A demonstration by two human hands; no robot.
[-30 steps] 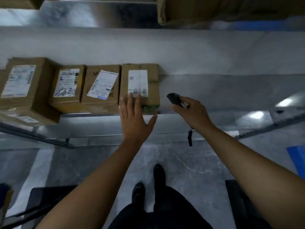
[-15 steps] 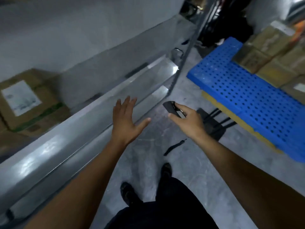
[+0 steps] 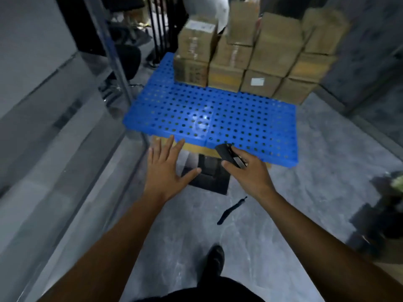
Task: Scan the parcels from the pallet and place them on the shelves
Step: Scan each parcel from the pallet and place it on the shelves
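A blue perforated pallet [image 3: 209,118] lies on the floor ahead of me. Several brown cardboard parcels [image 3: 257,55] are stacked in two layers along its far edge; one low parcel shows a white label [image 3: 257,81]. My left hand [image 3: 168,168] hovers empty with fingers spread, just short of the pallet's near edge. My right hand [image 3: 248,168] is closed around a small black scanner [image 3: 229,154], whose wrist strap [image 3: 231,211] dangles below. The grey metal shelf [image 3: 54,149] runs along my left side; no parcels on it are in view.
A shelf upright post [image 3: 113,62] stands between the shelf and the pallet. A black object [image 3: 207,173] sits on the grey floor under the pallet's near edge. Dark clutter [image 3: 383,210] lies at the right. A black chair [image 3: 126,62] stands behind the post.
My view has swung right, away from the shelf with its row of parcels, until the pallet faces me. My left hand has left the shelved parcel; the right still holds the scanner.
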